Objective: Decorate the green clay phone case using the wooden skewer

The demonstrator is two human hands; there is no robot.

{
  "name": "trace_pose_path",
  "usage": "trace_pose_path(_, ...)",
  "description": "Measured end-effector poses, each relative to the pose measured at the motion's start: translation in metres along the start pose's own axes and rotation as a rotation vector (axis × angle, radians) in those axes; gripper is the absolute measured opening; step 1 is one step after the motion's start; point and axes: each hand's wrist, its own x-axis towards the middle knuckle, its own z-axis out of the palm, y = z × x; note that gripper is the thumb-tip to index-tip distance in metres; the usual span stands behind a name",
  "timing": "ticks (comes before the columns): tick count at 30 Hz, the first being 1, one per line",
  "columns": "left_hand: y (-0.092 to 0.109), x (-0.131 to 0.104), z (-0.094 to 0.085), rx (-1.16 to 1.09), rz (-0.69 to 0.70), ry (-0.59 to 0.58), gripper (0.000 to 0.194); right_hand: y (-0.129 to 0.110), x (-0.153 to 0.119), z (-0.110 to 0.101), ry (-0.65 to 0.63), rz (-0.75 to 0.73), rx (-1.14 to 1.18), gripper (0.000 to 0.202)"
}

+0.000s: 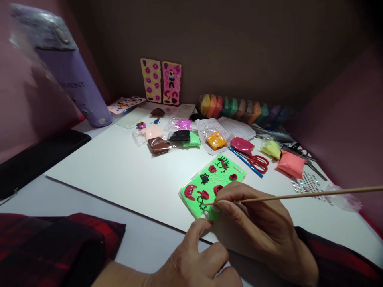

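Observation:
A phone case covered in bright green clay lies on the white board, decorated with red and black clay shapes and small white and black dots. My right hand pinches a thin wooden skewer, its tip touching the ring of black dots near the case's lower end. Part of the case is hidden behind my right fingers. The index finger of my left hand rests against the near edge of the case; the other fingers are loosely bent and apart, with nothing visible in them.
Clay packets in black, brown, orange and coral lie around the white board. Red scissors and a blue pen are beyond the case. A purple bottle stands left; decorated cases lean behind.

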Motion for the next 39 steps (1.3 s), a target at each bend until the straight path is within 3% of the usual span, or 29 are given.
trace_pose_path(4,-0.0003,-0.0005,-0.0002,0.020,0.009,-0.023,0.030,-0.0004,-0.0006,0.0003,-0.041,0.044,0.011,0.013)
trace_pose_path(11,0.0000,-0.0002,-0.0012,0.012,0.006,-0.015,0.030,-0.0008,-0.0017,0.0004,0.087,0.038,0.012,0.015)
trace_pose_path(39,-0.0001,0.0020,-0.0023,-0.025,-0.006,-0.036,0.039,0.0017,-0.0043,-0.0005,0.063,0.060,-0.030,0.013)
